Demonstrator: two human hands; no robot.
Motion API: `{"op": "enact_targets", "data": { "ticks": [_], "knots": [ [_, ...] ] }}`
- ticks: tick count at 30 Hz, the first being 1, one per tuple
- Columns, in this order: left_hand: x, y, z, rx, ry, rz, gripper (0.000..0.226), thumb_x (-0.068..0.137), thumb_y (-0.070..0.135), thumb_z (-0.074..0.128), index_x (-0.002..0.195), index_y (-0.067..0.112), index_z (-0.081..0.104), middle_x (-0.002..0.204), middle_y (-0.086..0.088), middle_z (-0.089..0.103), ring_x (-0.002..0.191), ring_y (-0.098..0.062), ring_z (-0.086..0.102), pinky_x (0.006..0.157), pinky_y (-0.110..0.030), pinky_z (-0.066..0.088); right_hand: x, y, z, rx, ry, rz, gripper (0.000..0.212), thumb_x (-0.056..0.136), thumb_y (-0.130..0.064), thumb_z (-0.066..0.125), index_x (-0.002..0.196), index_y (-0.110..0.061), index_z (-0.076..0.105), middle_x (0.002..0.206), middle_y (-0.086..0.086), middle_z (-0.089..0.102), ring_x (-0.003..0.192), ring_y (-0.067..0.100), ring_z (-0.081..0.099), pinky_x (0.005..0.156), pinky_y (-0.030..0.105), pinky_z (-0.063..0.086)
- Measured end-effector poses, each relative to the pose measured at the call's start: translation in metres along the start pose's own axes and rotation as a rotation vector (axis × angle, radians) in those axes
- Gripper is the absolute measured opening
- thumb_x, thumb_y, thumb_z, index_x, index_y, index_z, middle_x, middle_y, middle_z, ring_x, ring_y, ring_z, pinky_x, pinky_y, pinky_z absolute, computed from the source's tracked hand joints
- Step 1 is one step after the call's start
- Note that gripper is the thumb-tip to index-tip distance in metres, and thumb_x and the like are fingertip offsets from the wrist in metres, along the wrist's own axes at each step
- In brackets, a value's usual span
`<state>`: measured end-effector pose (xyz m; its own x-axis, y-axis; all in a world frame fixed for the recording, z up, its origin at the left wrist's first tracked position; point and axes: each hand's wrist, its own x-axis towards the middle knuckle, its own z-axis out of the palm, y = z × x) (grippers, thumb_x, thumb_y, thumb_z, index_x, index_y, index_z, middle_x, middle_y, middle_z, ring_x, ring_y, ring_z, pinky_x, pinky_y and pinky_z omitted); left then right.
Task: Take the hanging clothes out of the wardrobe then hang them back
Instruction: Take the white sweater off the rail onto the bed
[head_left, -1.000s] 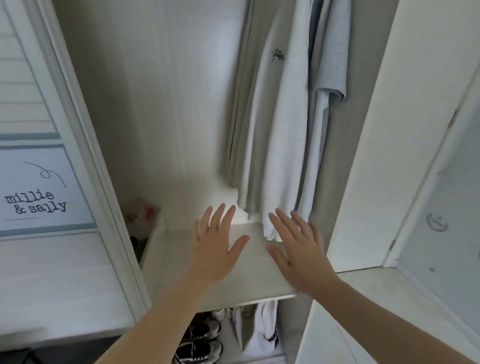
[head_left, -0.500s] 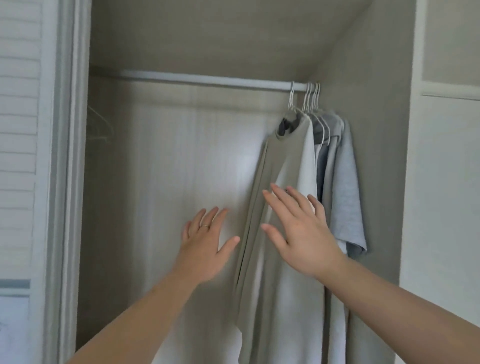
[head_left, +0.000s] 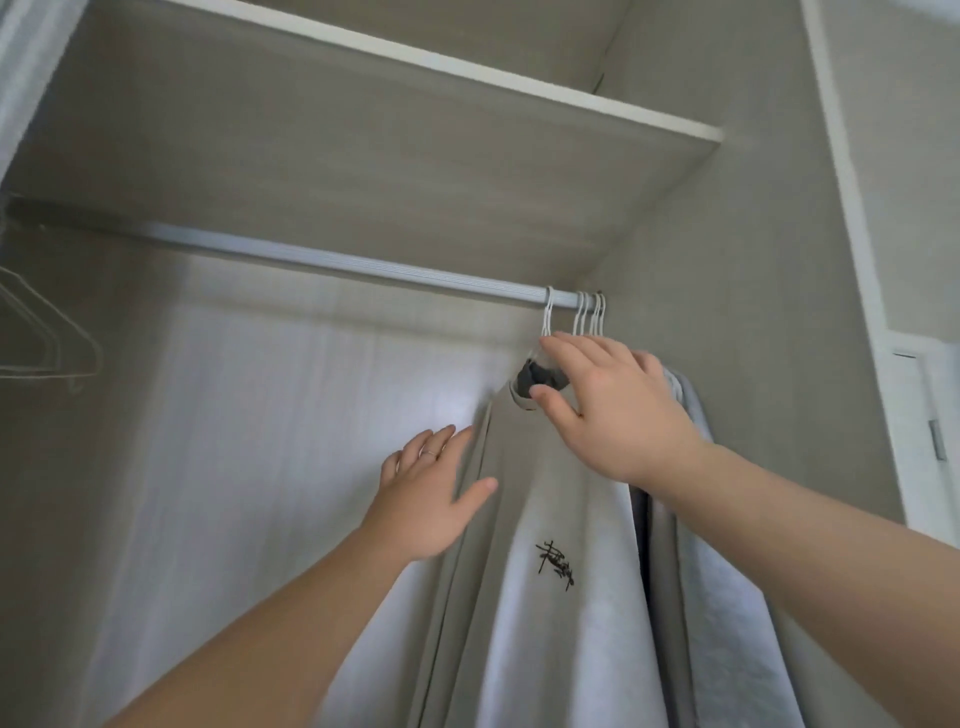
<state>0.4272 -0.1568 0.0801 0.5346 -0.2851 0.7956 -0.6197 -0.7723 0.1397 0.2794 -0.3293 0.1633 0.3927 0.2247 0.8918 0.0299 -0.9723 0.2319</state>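
My right hand, grip released, has risen from the shirt front to the left-most hanger neck, with my left hand released beside the shirt, so removal can begin.

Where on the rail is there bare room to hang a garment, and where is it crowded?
The white rail is bare along its middle, between the empty wire hangers at far left and the white hanger hooks at the right end. That end is crowded: hooks bunched by the side wall, right hand at the collar of the beige T-shirt.
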Motion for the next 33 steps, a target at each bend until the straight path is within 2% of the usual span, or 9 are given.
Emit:
{"op": "enact_targets", "data": {
  "ticks": [5,9,14,16,19,21,23,26,33],
  "knots": [
    [0.068,-0.008,0.021,-0.074,0.001,-0.009,0.069,0.097,0.063,0.035,0.156,0.032,0.016,0.164,0.007,0.016,0.151,-0.019,0.01,0.119,-0.042,0.013,0.033,0.011,0.01,-0.157,-0.035,0.051,0.052,0.099,-0.049,0.037,0.145,-0.027,0.037,0.145,-0.006,0.047,0.134,0.022,0.038,0.101,0.04,0.031],
    [0.105,-0.005,0.04,-0.415,-0.036,-0.106,0.07,0.096,0.064,0.04,0.155,0.031,0.022,0.163,0.004,0.023,0.149,-0.025,0.019,0.118,-0.043,0.022,0.051,0.015,0.022,-0.258,-0.074,0.127,0.038,0.098,-0.045,0.039,0.126,-0.022,0.05,0.125,0.001,0.057,0.118,0.028,0.048,0.089,0.039,0.036],
    [0.132,-0.002,0.067,-0.696,-0.109,-0.106,0.083,0.09,0.071,0.046,0.156,0.027,0.024,0.163,-0.001,0.024,0.149,-0.026,0.025,0.12,-0.043,0.024,0.062,0.015,0.033,-0.476,-0.118,0.154,0.03,0.098,-0.039,0.04,0.112,-0.017,0.054,0.118,0.004,0.055,0.112,0.03,0.05,0.082,0.038,0.034],
    [0.136,0.003,0.074,-0.8,-0.148,-0.112,0.096,0.08,0.08,0.047,0.156,0.025,0.025,0.163,0.0,0.025,0.147,-0.024,0.029,0.12,-0.04,0.026,0.066,0.015,0.039,-0.507,-0.178,0.18,0.024,0.098,-0.032,0.041,0.108,-0.016,0.054,0.114,0.006,0.052,0.109,0.032,0.05,0.078,0.036,0.032],
    [0.138,0.015,0.082,-0.912,-0.205,-0.127,0.118,0.06,0.092,0.046,0.156,0.026,0.024,0.162,0.003,0.026,0.146,-0.024,0.031,0.12,-0.043,0.027,0.074,0.013,0.044,-0.481,-0.237,0.234,0.012,0.096,-0.015,0.045,0.103,-0.012,0.054,0.103,0.008,0.04,0.093,0.032,0.05,0.072,0.034,0.034],
    [0.14,0.019,0.086,-0.959,-0.237,-0.134,0.125,0.052,0.092,0.045,0.156,0.027,0.023,0.163,0.003,0.025,0.147,-0.024,0.031,0.12,-0.043,0.026,0.081,0.007,0.041,-0.437,-0.264,0.307,0.008,0.095,-0.007,0.045,0.091,-0.012,0.049,0.099,0.008,0.036,0.082,0.031,0.044,0.07,0.035,0.037],
    [0.142,0.021,0.09,-0.979,-0.256,-0.125,0.123,0.054,0.091,0.046,0.157,0.027,0.021,0.163,0.004,0.023,0.148,-0.024,0.029,0.12,-0.044,0.025,0.089,0.002,0.038,-0.39,-0.283,0.384,0.022,0.094,-0.004,0.046,0.075,-0.012,0.037,0.091,0.008,0.036,0.076,0.031,0.044,0.07,0.035,0.039],
    [0.142,0.02,0.092,-0.994,-0.257,-0.111,0.129,0.049,0.093,0.045,0.157,0.027,0.02,0.164,0.004,0.021,0.149,-0.024,0.026,0.121,-0.044,0.023,0.1,-0.001,0.039,-0.339,-0.254,0.467,0.027,0.091,-0.005,0.046,0.069,-0.01,0.033,0.075,0.009,0.039,0.059,0.026,0.043,0.066,0.033,0.04],
    [0.147,0.01,0.097,-1.049,-0.271,-0.081,0.13,0.05,0.095,0.047,0.157,0.027,0.02,0.164,0.006,0.022,0.149,-0.022,0.025,0.121,-0.045,0.023,0.115,-0.002,0.055,-0.31,-0.214,0.513,0.02,0.094,-0.01,0.044,0.075,-0.011,0.039,0.074,0.005,0.039,0.063,0.026,0.046,0.068,0.034,0.041]
  ]
}}
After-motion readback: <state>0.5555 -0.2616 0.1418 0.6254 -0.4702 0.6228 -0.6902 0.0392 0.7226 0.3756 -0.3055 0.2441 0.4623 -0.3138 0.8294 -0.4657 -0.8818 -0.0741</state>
